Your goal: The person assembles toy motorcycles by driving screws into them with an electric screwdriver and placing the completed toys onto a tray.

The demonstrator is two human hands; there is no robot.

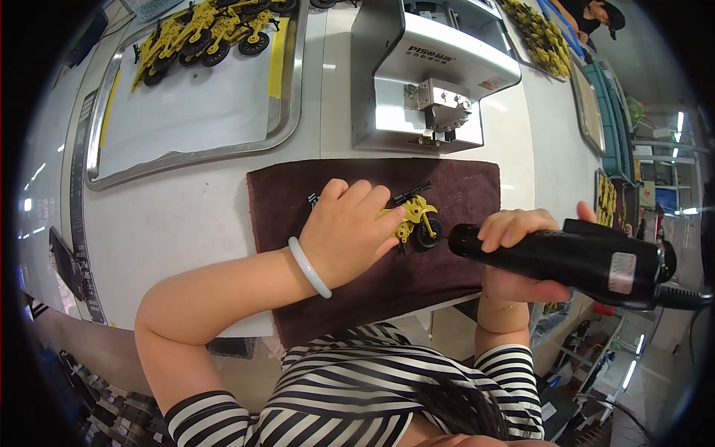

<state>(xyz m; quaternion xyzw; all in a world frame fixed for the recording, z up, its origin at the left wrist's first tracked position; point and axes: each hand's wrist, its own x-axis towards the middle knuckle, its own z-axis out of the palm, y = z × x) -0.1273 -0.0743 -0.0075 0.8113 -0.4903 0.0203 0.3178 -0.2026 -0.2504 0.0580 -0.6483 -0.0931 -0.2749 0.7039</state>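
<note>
A small yellow toy motorcycle (pixel 417 217) with black wheels and handlebars lies on a dark brown cloth (pixel 372 292). My left hand (pixel 348 232) is closed over its rear half and hides that part; the front wheel and fork show to the right of my fingers. In my right hand (pixel 518 249) is a black electric screwdriver (pixel 573 261), held level with its cord trailing off to the right. Its tip points left at the front wheel, close beside it; I cannot tell whether it touches.
A metal tray (pixel 287 134) with several yellow toy motorcycles (pixel 212 37) stands at the far left. Beyond the cloth is a silver screw-feeding machine (pixel 439 74). Another tray of yellow parts (pixel 536 37) lies at the far right, near another person (pixel 588 18).
</note>
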